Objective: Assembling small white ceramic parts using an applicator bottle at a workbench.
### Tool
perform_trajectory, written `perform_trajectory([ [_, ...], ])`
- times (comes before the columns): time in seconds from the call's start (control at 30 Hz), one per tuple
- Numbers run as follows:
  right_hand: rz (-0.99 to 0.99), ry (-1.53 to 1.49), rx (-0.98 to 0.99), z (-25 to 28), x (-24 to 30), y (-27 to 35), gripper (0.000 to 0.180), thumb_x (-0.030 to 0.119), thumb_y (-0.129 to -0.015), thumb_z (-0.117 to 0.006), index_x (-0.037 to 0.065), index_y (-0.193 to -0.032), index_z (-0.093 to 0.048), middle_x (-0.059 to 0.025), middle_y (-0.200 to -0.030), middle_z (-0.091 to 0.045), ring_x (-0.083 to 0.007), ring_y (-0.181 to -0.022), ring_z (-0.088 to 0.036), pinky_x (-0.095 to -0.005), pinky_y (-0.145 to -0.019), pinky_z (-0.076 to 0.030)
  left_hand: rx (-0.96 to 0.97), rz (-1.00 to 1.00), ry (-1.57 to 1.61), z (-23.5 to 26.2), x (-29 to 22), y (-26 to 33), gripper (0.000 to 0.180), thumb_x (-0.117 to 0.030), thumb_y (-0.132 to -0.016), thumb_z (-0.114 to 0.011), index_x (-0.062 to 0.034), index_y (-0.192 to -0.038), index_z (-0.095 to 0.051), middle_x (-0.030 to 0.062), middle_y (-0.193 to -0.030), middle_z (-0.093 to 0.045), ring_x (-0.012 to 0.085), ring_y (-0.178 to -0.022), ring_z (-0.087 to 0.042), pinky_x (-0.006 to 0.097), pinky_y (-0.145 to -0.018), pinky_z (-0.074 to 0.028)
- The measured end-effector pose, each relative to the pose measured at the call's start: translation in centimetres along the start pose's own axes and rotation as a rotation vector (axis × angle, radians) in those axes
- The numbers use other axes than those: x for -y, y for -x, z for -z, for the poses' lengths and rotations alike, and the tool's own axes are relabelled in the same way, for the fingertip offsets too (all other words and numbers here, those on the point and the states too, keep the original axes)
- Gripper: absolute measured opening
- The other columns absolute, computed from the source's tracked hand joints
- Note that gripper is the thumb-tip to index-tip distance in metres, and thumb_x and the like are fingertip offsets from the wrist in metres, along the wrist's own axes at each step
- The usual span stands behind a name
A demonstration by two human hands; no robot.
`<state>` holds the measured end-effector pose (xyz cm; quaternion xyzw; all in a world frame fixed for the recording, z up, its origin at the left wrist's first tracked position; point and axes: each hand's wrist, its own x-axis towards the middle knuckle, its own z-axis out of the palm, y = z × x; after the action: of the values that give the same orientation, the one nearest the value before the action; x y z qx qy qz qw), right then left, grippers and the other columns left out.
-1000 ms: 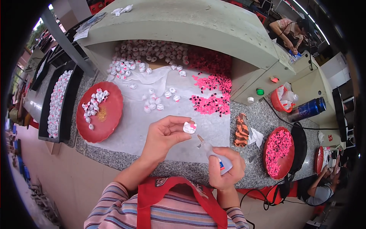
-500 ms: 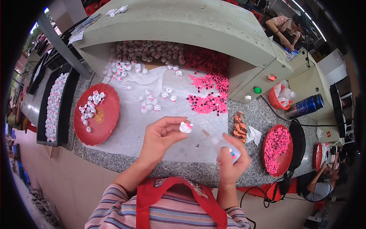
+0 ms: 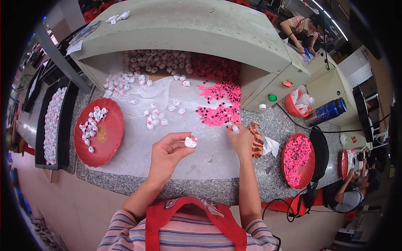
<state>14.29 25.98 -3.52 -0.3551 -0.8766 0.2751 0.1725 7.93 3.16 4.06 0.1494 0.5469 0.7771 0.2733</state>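
My left hand (image 3: 165, 152) pinches a small white figure head (image 3: 191, 142) with pink bits between thumb and fingertips, above the white sheet (image 3: 197, 163). My right hand (image 3: 240, 144) is closed around a small white squeeze bottle (image 3: 236, 130), most of it hidden by the fingers. Its fingertips are at the near edge of the loose pink-and-black pieces (image 3: 218, 115); whether they touch a piece is too small to tell. Several similar white heads (image 3: 155, 118) lie loose on the sheet beyond my left hand.
On the left stand a red scalloped dish (image 3: 106, 144) with white heads and a black tray (image 3: 69, 129) full of them. A grey-green hood (image 3: 176, 27) arches over the back. Right are striped cloth (image 3: 256, 142), a red dish (image 3: 311, 165) of pink pieces, a basket (image 3: 289, 104) and a blue bottle (image 3: 328, 112).
My right hand has moved forward and left with the squeeze bottle, from beside the white head to the edge of the pink pieces. My left hand keeps hold of the head.
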Motion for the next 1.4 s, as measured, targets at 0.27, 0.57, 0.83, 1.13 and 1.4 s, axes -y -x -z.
perform_trajectory([
  [0.27,0.205,-0.792,0.317,6.5,9.8,7.1,0.009,0.002,-0.070,-0.067,0.000,-0.076,-0.060,-0.0039,-0.068,-0.060,-0.0055,-0.057,-0.054,-0.0178,-0.048,-0.042,0.055,-0.201,-0.169,-1.8,1.1,0.0,0.032,0.010,-0.074,-0.057,0.0010,-0.104,-0.055,0.0087,-0.103,-0.053,0.0131,-0.088,-0.057,0.022,-0.074,-0.049],
  [0.57,0.045,-0.800,0.271,7.3,10.3,8.0,0.012,0.000,-0.070,-0.068,-0.001,-0.079,-0.060,-0.0039,-0.072,-0.060,-0.0057,-0.061,-0.054,-0.0174,-0.053,-0.043,0.167,-0.155,-0.053,-1.8,-1.1,0.9,0.027,0.012,-0.075,-0.055,0.0041,-0.101,-0.056,0.0118,-0.106,-0.052,0.0180,-0.095,-0.055,0.027,-0.084,-0.047],
  [0.83,0.231,-0.850,0.191,7.3,10.1,8.3,0.020,-0.006,-0.067,-0.067,-0.002,-0.086,-0.062,-0.0057,-0.075,-0.059,-0.0078,-0.067,-0.055,-0.0179,-0.058,-0.042,0.199,-0.206,0.041,-2.5,-0.5,1.2,0.023,0.012,-0.077,-0.053,0.0051,-0.099,-0.056,0.0141,-0.105,-0.053,0.0196,-0.097,-0.054,0.028,-0.085,-0.047],
  [1.13,0.259,-0.804,0.210,7.0,10.0,8.1,0.020,-0.007,-0.066,-0.067,-0.002,-0.084,-0.063,-0.0057,-0.074,-0.059,-0.0087,-0.066,-0.055,-0.0186,-0.058,-0.042,0.164,-0.254,-0.021,-2.3,-0.3,1.3,0.022,0.013,-0.076,-0.053,0.0061,-0.097,-0.057,0.0140,-0.102,-0.054,0.0200,-0.093,-0.056,0.028,-0.083,-0.048],
  [1.4,0.237,-0.713,0.167,4.5,9.6,7.3,0.023,-0.004,-0.064,-0.069,-0.002,-0.086,-0.059,-0.0070,-0.085,-0.058,-0.0067,-0.064,-0.053,-0.0183,-0.056,-0.042,0.053,0.267,0.295,-0.5,0.3,0.2,0.023,-0.001,-0.078,-0.059,0.0020,-0.100,-0.056,0.0082,-0.086,-0.060,0.0133,-0.078,-0.059,0.023,-0.069,-0.049],
])
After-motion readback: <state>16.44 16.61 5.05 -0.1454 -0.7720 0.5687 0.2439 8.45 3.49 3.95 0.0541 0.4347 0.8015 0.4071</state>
